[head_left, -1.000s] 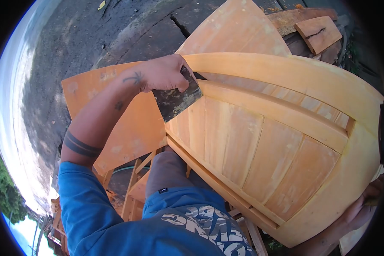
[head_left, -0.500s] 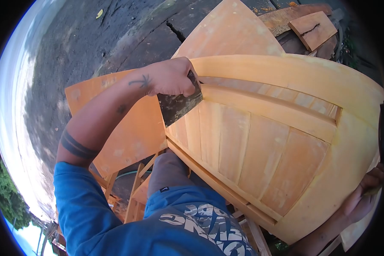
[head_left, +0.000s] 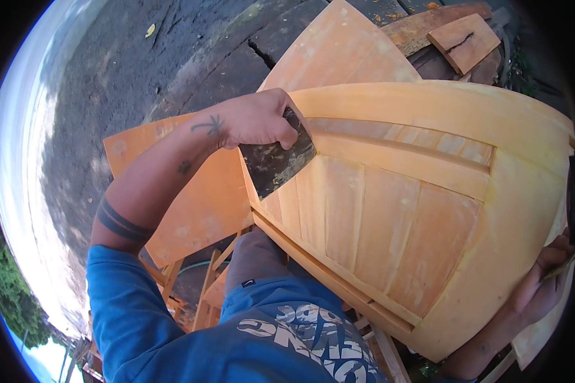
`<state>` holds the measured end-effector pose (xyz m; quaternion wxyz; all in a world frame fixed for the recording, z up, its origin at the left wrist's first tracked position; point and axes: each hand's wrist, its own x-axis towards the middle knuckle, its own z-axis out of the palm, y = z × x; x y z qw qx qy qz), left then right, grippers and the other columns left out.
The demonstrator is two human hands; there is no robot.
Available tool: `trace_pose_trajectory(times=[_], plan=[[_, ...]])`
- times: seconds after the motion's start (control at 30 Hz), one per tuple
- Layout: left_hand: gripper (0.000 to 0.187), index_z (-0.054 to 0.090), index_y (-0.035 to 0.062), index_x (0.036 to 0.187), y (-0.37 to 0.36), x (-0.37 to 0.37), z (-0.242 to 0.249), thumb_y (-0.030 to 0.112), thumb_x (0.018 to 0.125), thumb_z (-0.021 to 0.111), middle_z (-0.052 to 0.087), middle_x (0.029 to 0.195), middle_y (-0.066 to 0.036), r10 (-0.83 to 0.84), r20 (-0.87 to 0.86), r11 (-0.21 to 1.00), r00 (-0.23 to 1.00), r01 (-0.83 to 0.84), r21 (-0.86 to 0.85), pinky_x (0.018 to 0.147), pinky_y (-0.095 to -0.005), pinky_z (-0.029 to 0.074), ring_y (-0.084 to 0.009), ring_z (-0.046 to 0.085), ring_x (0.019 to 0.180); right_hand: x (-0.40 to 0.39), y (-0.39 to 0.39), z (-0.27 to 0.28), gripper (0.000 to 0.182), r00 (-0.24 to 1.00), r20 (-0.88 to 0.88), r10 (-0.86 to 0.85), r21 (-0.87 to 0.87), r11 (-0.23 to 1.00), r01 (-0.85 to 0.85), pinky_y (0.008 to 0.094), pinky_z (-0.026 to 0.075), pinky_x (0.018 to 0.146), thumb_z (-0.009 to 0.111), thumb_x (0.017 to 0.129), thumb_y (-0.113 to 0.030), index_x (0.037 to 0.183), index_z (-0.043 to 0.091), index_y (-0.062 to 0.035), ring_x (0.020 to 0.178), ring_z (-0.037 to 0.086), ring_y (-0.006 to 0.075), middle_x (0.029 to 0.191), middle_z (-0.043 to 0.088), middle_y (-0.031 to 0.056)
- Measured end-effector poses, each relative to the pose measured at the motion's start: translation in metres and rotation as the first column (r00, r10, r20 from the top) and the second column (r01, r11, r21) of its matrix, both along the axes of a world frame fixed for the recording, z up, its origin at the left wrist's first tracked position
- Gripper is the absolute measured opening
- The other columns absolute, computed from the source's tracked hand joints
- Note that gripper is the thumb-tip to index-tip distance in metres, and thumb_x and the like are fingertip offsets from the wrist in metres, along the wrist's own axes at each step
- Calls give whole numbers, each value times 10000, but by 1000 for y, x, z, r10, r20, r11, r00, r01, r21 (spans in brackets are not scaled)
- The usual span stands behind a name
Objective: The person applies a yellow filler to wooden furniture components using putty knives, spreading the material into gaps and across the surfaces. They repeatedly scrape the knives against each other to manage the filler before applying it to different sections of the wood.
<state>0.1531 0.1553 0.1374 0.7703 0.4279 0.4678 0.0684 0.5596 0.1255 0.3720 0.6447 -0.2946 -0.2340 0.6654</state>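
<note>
My left hand [head_left: 259, 120] is closed around the upper edge of a dark flat plate [head_left: 276, 165] with pale smears on it, its thumb pressed over the face. The plate overlaps the left end of a large wooden panel door [head_left: 390, 210] in this view. That door has a curved top rail, a narrow slot and several flat inset boards with whitish patches. At the far right edge, my right hand [head_left: 543, 281] is by the door's right side, fingers curled around a thin, yellowish-edged thing; I cannot tell what it is.
An orange-toned wooden board [head_left: 191, 191] lies left of the door, above a wooden frame [head_left: 207, 287]. Another board [head_left: 338, 48] sticks out behind the door. Wood offcuts [head_left: 465, 43] lie at the top right. The dark ground [head_left: 172, 57] has a crack.
The dark plate sits slightly lower and further right with my left hand. The door's right part appears shifted a little left in view. Both hands keep their hold.
</note>
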Motion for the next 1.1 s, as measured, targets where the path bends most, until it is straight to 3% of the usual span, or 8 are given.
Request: trace_pose_trajectory(times=[0.13, 0.3, 0.4, 0.5, 0.6, 0.7, 1.0, 1.1], plan=[[358, 646, -43, 983, 2, 3, 1, 28, 637, 589, 552, 727, -4, -35, -54, 997, 998, 39, 72, 520, -269, 379, -113, 459, 614, -4, 0, -3, 335, 1000, -8, 11, 43, 999, -11, 302, 481, 801, 334, 969, -15, 1286, 292, 85, 961, 501, 189, 1030, 480, 136], [313, 653, -44, 940, 4, 4, 11, 23, 642, 585, 558, 712, -12, -46, -105, 995, 993, 54, 79, 528, -279, 397, -124, 473, 610, -11, 0, -2, 276, 998, 50, -34, 42, 999, 32, 255, 433, 723, 334, 971, -20, 1241, 290, 13, 882, 447, 141, 1123, 409, 79], [267, 653, -48, 892, 3, 7, 19, 29, 647, 580, 553, 691, -15, -17, -114, 993, 993, 30, 112, 512, -286, 396, -126, 469, 585, -8, 0, -3, 304, 998, 63, -27, 42, 999, 24, 267, 447, 756, 332, 978, -30, 1271, 280, 31, 904, 464, 155, 1158, 425, 98], [463, 649, 30, 1107, 10, 13, 45, 51, 648, 585, 547, 701, 3, -73, -133, 997, 988, 72, -17, 526, -252, 393, -92, 451, 595, -9, -2, -5, 349, 995, 100, -22, 54, 998, 17, 280, 468, 802, 333, 983, -37, 1310, 248, 51, 956, 485, 176, 1195, 433, 124], [188, 632, -45, 812, 12, 15, 46, 37, 653, 573, 537, 653, -25, -83, -178, 996, 981, 87, 14, 487, -293, 380, -127, 458, 554, -1, -3, -6, 372, 987, 160, -13, 63, 998, 3, 291, 490, 851, 334, 988, -47, 1324, 225, 69, 1009, 502, 197, 1217, 434, 153], [163, 624, -39, 789, 7, 10, 31, 38, 653, 576, 524, 638, -21, -109, -208, 990, 972, 124, 62, 478, -294, 363, -125, 449, 549, -6, -2, -7, 372, 981, 195, -4, 80, 997, -12, 298, 502, 880, 333, 992, -56, 1319, 220, 79, 1033, 508, 209, 1214, 433, 170], [371, 648, -47, 1013, 3, 8, 20, 38, 659, 577, 546, 712, -25, -37, -181, 995, 983, 54, 89, 513, -282, 376, -123, 463, 604, -5, -3, -8, 363, 981, 196, 12, 99, 995, -32, 313, 506, 892, 323, 992, -51, 1314, 217, 77, 1042, 509, 236, 1208, 431, 184], [376, 649, -45, 1017, 5, 8, 22, 30, 657, 576, 554, 729, -28, -76, -211, 995, 975, 88, 49, 535, -279, 389, -125, 471, 620, -10, -2, -9, 359, 985, 170, 35, 106, 993, -53, 317, 505, 888, 319, 992, -47, 1313, 218, 76, 1042, 507, 238, 1217, 424, 184]])
